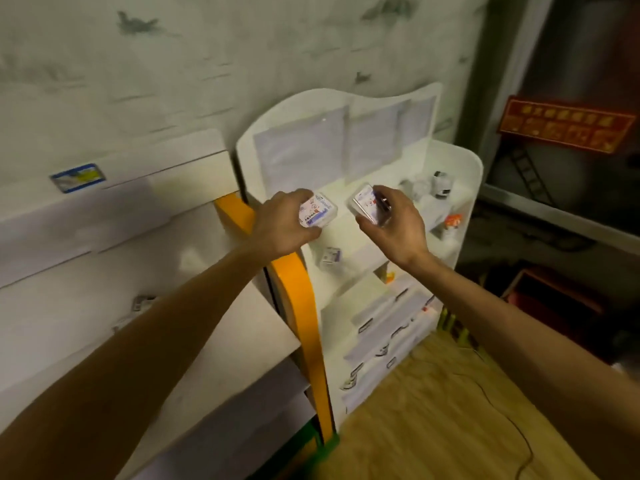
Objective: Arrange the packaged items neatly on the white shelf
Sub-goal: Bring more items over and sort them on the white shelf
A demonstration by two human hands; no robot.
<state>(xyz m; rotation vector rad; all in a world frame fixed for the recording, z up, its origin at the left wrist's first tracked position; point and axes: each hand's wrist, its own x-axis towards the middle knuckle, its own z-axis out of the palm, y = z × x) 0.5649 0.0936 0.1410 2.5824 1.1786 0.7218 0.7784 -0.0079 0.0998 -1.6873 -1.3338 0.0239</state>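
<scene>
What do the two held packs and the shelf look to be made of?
Left pack and right pack: probably clear glossy plastic cases, since the edges glint and printed labels show through. Shelf: smooth white board, painted wood or plastic; blur leaves it open.

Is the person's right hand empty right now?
No, the right hand grips a small clear packaged box above the white shelf, and the left hand holds another packaged box.

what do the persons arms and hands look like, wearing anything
Both forearms are bare up to the frame edge, with no sleeve in view. The left hand and right hand wear no gloves, and no watch, bracelet or ring shows on either wrist or on the fingers that are visible.
</scene>
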